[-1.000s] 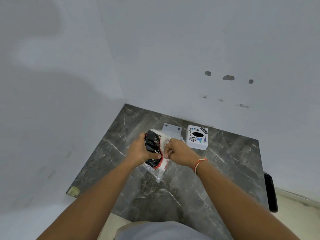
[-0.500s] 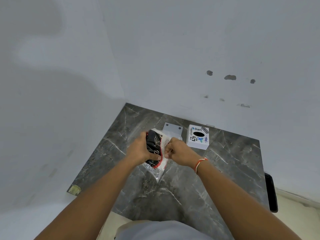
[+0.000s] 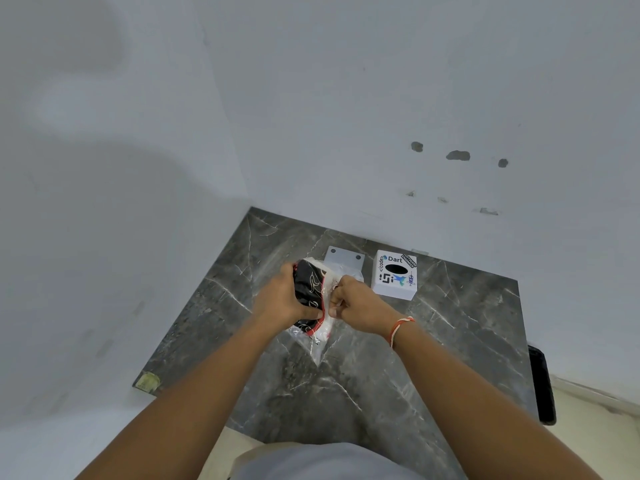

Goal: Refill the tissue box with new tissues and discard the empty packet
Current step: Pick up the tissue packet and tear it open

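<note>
Barely shifted, both hands' grip closed on black-and-red tissue packet [image 3: 311,296]; left hand [image 3: 282,299], right hand [image 3: 356,306]

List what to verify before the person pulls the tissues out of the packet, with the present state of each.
1. Left hand grips the tissue packet: ok.
2. Right hand pinches the packet's white edge: ok.
3. Packet torn open: cannot tell.
4. Tissue box stands apart on the counter, oval slot up: ok.
5. Box opened for refilling: not ok, it looks closed.
6. Grey plate behind the packet belongs to the box: cannot tell.
</note>
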